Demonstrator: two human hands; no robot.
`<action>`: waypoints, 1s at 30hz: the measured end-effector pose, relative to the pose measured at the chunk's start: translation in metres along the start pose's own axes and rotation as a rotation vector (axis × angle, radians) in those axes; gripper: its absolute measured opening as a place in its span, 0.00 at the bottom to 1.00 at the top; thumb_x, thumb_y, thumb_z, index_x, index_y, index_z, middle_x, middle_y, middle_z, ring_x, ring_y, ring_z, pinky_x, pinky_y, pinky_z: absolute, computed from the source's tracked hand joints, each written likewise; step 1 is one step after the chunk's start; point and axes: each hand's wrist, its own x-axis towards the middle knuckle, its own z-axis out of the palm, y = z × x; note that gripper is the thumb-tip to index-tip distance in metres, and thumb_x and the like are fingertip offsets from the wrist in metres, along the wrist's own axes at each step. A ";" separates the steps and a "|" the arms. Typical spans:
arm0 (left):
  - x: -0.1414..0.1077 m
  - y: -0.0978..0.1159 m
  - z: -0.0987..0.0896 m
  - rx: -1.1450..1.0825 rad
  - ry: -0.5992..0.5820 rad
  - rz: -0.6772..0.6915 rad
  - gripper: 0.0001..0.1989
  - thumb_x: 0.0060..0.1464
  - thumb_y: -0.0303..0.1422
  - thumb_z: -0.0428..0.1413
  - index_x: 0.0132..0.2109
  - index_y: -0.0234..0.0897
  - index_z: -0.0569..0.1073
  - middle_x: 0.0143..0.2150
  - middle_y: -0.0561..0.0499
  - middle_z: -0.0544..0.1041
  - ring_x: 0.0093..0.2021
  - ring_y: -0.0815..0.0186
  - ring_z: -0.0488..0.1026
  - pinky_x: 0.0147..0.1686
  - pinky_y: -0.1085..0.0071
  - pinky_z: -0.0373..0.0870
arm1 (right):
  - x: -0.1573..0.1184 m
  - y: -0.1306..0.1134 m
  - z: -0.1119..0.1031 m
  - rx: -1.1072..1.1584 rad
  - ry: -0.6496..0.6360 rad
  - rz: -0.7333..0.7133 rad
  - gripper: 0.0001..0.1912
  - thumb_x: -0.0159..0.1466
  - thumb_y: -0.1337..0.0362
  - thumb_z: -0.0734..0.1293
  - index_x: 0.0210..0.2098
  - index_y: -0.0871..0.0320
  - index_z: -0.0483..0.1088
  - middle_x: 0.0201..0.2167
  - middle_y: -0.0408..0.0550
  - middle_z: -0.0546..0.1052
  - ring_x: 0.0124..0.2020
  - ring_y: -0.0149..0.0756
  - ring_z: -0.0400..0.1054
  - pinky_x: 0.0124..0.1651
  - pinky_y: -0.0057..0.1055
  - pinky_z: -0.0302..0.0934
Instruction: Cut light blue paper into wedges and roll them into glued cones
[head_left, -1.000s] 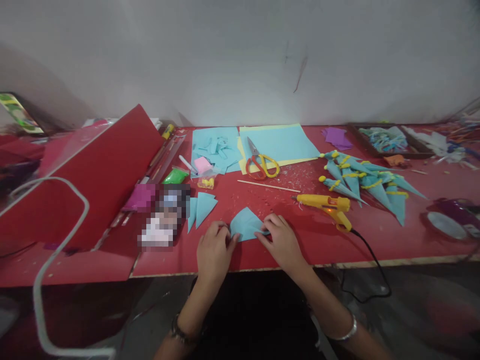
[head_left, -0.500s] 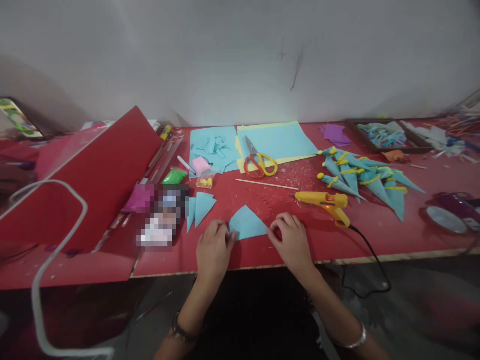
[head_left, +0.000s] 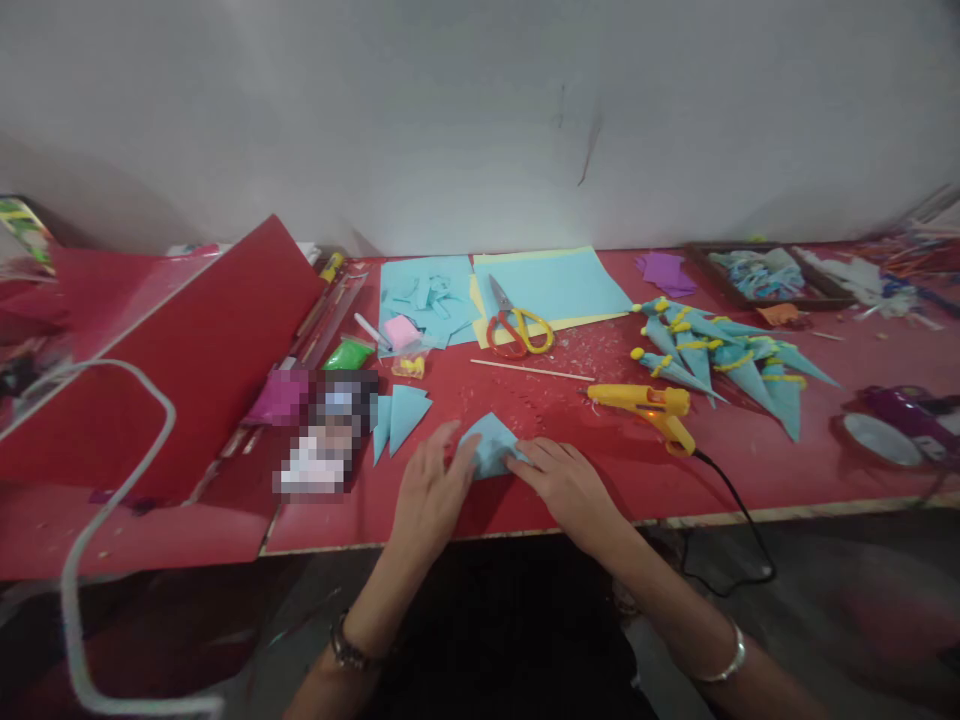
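Note:
A light blue piece of paper with a pointed top lies on the red table in front of me. At its left edge is my left hand, fingers stretched and apart, the thumb side by the paper. My right hand rests with extended fingers over the paper's right part, touching it and hiding that corner. Left of my hands lie blue paper wedges. A yellow glue gun lies to the right, and scissors with red and yellow handles lie beyond the paper.
Several blue paper cones with yellow trim lie at right, near a tray of scraps. Blue sheets and a thin stick are behind. A large red board leans at left. The glue gun's cord hangs over the front edge.
My right hand has moved left from the paper's right corner onto the paper, its fingers now stretched out. My left hand has unbent its fingers and spread them at the left edge.

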 end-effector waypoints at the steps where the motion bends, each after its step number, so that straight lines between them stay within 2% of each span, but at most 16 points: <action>1: 0.000 0.000 -0.002 -0.001 -0.037 0.104 0.14 0.55 0.27 0.48 0.49 0.40 0.67 0.49 0.44 0.68 0.43 0.61 0.68 0.41 0.66 0.65 | 0.000 0.000 0.000 -0.005 -0.004 0.002 0.13 0.62 0.71 0.59 0.44 0.55 0.70 0.44 0.48 0.74 0.43 0.38 0.65 0.40 0.34 0.58; 3: -0.001 0.004 -0.007 -0.034 -0.142 0.264 0.13 0.55 0.26 0.49 0.46 0.42 0.69 0.47 0.48 0.71 0.41 0.63 0.69 0.40 0.67 0.65 | -0.002 0.001 0.002 0.000 -0.009 0.014 0.14 0.62 0.70 0.59 0.45 0.54 0.69 0.44 0.47 0.74 0.44 0.37 0.65 0.41 0.33 0.58; 4: -0.003 0.006 -0.008 -0.058 -0.196 0.300 0.11 0.55 0.28 0.50 0.46 0.41 0.70 0.47 0.49 0.72 0.40 0.63 0.69 0.40 0.67 0.65 | -0.003 0.002 0.004 0.007 -0.011 0.026 0.14 0.62 0.70 0.60 0.46 0.53 0.68 0.44 0.46 0.73 0.45 0.37 0.64 0.42 0.33 0.58; 7: -0.007 0.014 -0.011 -0.107 -0.312 0.258 0.17 0.55 0.38 0.51 0.50 0.38 0.67 0.49 0.48 0.72 0.42 0.62 0.68 0.42 0.65 0.64 | -0.005 0.001 0.009 0.022 -0.015 0.071 0.16 0.63 0.70 0.59 0.48 0.52 0.68 0.46 0.46 0.73 0.47 0.36 0.63 0.45 0.33 0.57; 10: -0.010 0.017 -0.010 -0.128 -0.358 0.188 0.23 0.55 0.43 0.49 0.55 0.38 0.64 0.52 0.48 0.71 0.46 0.61 0.67 0.45 0.64 0.62 | -0.006 0.001 0.011 0.027 -0.025 0.095 0.17 0.63 0.71 0.58 0.49 0.52 0.67 0.46 0.47 0.73 0.47 0.37 0.63 0.45 0.34 0.57; 14: -0.014 0.011 -0.012 -0.156 -0.331 0.138 0.22 0.56 0.43 0.48 0.55 0.40 0.64 0.53 0.49 0.70 0.49 0.61 0.65 0.48 0.63 0.59 | -0.006 0.001 0.010 0.050 -0.027 0.105 0.18 0.62 0.73 0.58 0.48 0.51 0.68 0.47 0.46 0.73 0.48 0.37 0.62 0.45 0.35 0.58; 18: -0.026 -0.008 -0.017 -0.161 -0.264 0.095 0.19 0.56 0.41 0.48 0.54 0.45 0.66 0.52 0.51 0.71 0.49 0.61 0.66 0.51 0.60 0.55 | -0.007 0.001 0.011 0.073 -0.018 0.111 0.19 0.62 0.74 0.58 0.48 0.51 0.68 0.47 0.45 0.72 0.49 0.37 0.62 0.46 0.35 0.58; 23: -0.037 -0.028 -0.025 -0.115 -0.251 0.069 0.16 0.56 0.39 0.49 0.52 0.47 0.68 0.49 0.51 0.73 0.47 0.61 0.67 0.53 0.58 0.53 | -0.009 0.002 0.011 0.084 -0.004 0.104 0.20 0.61 0.75 0.57 0.48 0.53 0.68 0.46 0.47 0.73 0.48 0.37 0.62 0.47 0.35 0.58; 28: -0.031 -0.024 -0.026 -0.098 -0.200 0.075 0.13 0.56 0.35 0.49 0.47 0.44 0.71 0.47 0.51 0.74 0.45 0.62 0.69 0.51 0.59 0.56 | -0.012 -0.010 0.014 0.003 0.059 0.086 0.20 0.60 0.76 0.56 0.49 0.58 0.67 0.46 0.51 0.72 0.47 0.40 0.62 0.53 0.40 0.55; 30: -0.025 -0.014 -0.023 -0.068 -0.191 0.076 0.13 0.56 0.34 0.49 0.47 0.41 0.71 0.46 0.49 0.75 0.44 0.61 0.69 0.48 0.61 0.60 | -0.013 -0.022 0.015 -0.067 0.068 0.128 0.20 0.59 0.77 0.56 0.49 0.63 0.67 0.44 0.55 0.72 0.44 0.42 0.63 0.49 0.40 0.58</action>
